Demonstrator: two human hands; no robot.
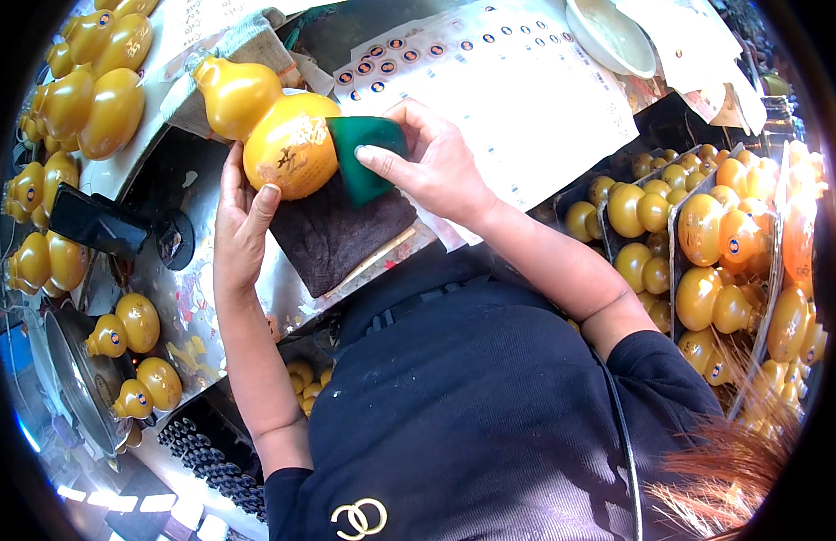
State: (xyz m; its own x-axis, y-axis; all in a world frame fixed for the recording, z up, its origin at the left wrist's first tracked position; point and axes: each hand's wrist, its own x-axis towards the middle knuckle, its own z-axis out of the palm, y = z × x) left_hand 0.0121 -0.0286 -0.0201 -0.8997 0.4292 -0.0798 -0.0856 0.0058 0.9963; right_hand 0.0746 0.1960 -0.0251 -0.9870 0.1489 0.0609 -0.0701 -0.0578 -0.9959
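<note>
A glossy yellow gourd (272, 126), shaped with two bulbs, lies tilted over the work surface, its narrow neck toward the upper left. Dark printed marks and some pale script show on its larger bulb. My left hand (241, 212) cups that bulb from below and the left side, thumb on the front. Between the thumb and fingers of my right hand (431, 162) is a green flat scraper-like piece (365, 153), its left edge against the gourd's right side. Beneath the gourd is a dark brown cloth (341, 234).
White sheets with round stickers (490, 99) spread behind my right hand, near a pale bowl (613, 41). Several gourds (102, 99) stand at left, beside a phone on a stand (102, 221). Racks of gourds (702, 234) fill the right side. A folded cloth pad (246, 54) lies behind the gourd.
</note>
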